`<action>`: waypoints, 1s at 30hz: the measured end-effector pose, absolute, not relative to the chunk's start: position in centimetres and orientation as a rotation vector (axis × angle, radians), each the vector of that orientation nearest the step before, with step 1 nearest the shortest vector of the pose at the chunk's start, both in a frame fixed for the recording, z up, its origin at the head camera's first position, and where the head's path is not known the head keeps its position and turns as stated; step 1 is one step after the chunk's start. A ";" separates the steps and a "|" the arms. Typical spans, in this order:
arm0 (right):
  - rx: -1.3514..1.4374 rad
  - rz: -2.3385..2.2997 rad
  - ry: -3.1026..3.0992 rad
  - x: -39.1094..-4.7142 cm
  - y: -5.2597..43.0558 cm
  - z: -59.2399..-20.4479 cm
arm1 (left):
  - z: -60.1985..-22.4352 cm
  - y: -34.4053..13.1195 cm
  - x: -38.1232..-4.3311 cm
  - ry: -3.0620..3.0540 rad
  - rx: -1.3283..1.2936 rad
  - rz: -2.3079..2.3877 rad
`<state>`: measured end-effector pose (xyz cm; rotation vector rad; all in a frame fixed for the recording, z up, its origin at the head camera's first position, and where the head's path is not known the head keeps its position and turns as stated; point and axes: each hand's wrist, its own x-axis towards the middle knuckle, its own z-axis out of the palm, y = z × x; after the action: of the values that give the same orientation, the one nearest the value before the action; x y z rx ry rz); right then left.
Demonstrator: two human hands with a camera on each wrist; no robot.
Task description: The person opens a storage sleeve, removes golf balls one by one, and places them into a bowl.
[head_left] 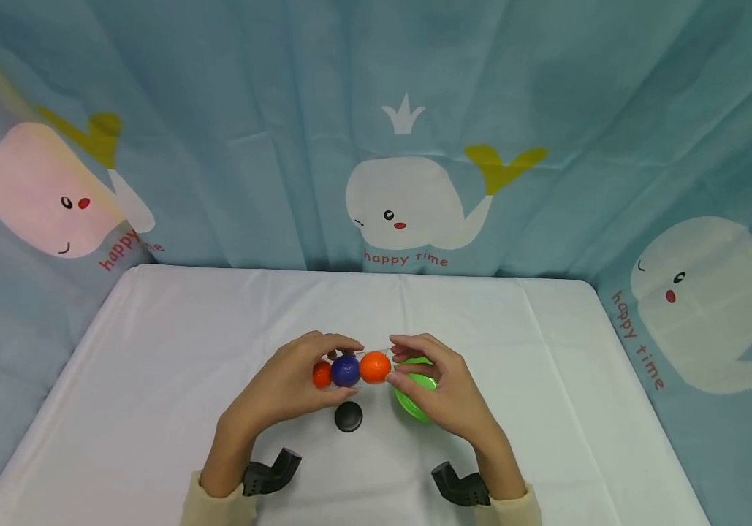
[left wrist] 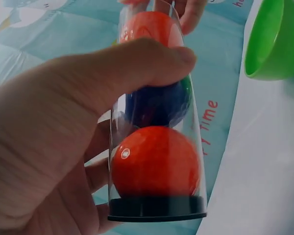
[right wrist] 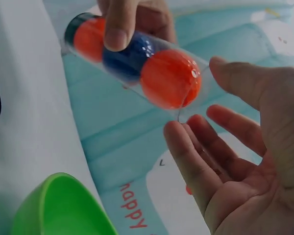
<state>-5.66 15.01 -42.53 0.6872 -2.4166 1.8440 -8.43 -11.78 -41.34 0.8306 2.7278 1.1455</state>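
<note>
Between my hands is a clear tube with a black cap on one end. Lined up inside it are an orange-red ball, a dark blue ball and another orange ball. My left hand grips the tube around its capped half, thumb across the wall by the blue ball. At the uncapped end, my right hand holds the rim between thumb and fingertips, its other fingers loosely bent. Below the right hand stands a bright green bowl, partly covered by it in the head view.
A round black cap lies on the white-covered table, nearer to me than the tube. Behind the table hangs a blue curtain printed with whales. Each wrist wears a black camera mount, such as the left mount.
</note>
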 end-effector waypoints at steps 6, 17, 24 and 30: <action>0.684 1.979 -2.370 -6.0 15.4 -43.2 | -41.0 -11.9 -8.0 2.837 0.826 1.126; 0.638 2.248 -2.270 -6.7 15.5 -44.6 | -40.1 -12.2 -7.9 2.978 0.981 0.994; 0.552 2.287 -2.302 -6.9 15.2 -44.9 | -40.1 -12.2 -7.8 3.038 1.005 0.969; 0.519 2.326 -2.313 -6.8 15.4 -45.0 | -40.0 -12.0 -7.7 3.072 1.036 0.900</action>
<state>-6.80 15.41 -45.04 0.5190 -2.3128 2.3256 -7.75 -12.02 -39.99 1.0363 3.0722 0.8998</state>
